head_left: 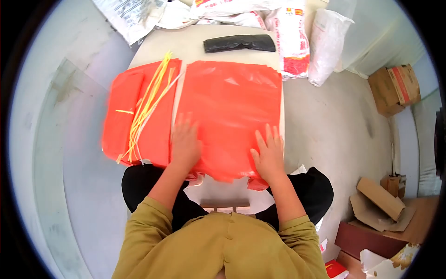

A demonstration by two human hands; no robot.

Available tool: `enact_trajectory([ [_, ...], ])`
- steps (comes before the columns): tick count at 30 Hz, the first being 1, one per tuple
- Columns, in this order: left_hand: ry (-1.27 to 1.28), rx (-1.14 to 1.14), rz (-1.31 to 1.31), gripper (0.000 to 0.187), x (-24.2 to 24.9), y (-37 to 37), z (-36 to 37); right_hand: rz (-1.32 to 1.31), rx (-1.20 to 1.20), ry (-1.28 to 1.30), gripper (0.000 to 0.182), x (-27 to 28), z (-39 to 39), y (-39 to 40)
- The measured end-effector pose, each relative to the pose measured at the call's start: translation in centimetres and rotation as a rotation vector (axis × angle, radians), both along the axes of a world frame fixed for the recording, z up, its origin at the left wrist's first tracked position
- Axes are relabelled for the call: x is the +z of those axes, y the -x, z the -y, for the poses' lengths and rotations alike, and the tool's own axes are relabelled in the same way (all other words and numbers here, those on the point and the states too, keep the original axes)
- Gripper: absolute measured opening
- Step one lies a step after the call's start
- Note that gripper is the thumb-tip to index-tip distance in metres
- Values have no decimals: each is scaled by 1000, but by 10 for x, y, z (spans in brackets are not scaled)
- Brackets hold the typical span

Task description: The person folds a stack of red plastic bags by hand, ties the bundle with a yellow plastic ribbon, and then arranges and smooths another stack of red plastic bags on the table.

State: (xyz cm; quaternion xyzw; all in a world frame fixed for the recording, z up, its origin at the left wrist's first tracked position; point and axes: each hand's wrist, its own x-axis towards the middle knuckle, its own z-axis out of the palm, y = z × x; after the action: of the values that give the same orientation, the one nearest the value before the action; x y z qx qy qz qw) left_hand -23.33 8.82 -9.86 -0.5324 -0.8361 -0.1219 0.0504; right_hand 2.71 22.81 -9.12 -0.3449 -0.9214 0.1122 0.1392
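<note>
A stack of red plastic sheets or bags (230,107) covers the front of the table. On its left edge rests my left hand (186,142), fingers spread and slightly blurred. My right hand (269,152) lies flat on the lower right part of the stack, its fingers apart. Neither hand grips anything. To the left is a second pile of red plastic (121,107), with a bundle of yellow ties (147,109) lying across it. Behind the large stack sits a black rolled or folded piece of plastic (239,43).
White and red printed sacks (291,39) line the table's far side, beside a white roll or bag (327,44). A cardboard box (394,90) stands on the floor at the right. Opened cartons (382,209) are at the lower right. Part of the table top (186,42) shows behind the stacks.
</note>
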Motion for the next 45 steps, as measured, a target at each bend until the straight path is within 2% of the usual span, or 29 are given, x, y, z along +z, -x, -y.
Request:
enact_trajectory([
  [1, -56, -102, -11, 64, -2, -1, -5, 4, 66, 18, 59, -5, 1, 10],
  [4, 39, -167, 87, 63, -9, -6, -22, 29, 153, 3, 61, -18, -3, 34],
  [14, 70, -145, 55, 66, -18, 1, -28, 100, 91, -1, 75, -22, -19, 38],
  [17, 89, -132, 58, 67, -16, 5, -30, 16, 90, 13, 75, -25, -22, 38],
  [20, 82, -134, 74, 68, -15, 11, -31, 139, 82, 22, 78, -21, -22, 38],
  [36, 95, -137, 83, 66, -17, 14, -29, 178, 48, -1, 79, -17, -20, 40],
  [41, 54, -154, 116, 64, -10, 18, 2, 124, 4, 16, 72, -1, 9, 47],
  [44, 141, -150, 75, 65, -1, -2, 37, 74, 379, 74, 67, -11, 41, 52],
  [45, 155, -145, 71, 66, -7, -8, 47, 75, 398, 69, 66, -17, 46, 51],
])
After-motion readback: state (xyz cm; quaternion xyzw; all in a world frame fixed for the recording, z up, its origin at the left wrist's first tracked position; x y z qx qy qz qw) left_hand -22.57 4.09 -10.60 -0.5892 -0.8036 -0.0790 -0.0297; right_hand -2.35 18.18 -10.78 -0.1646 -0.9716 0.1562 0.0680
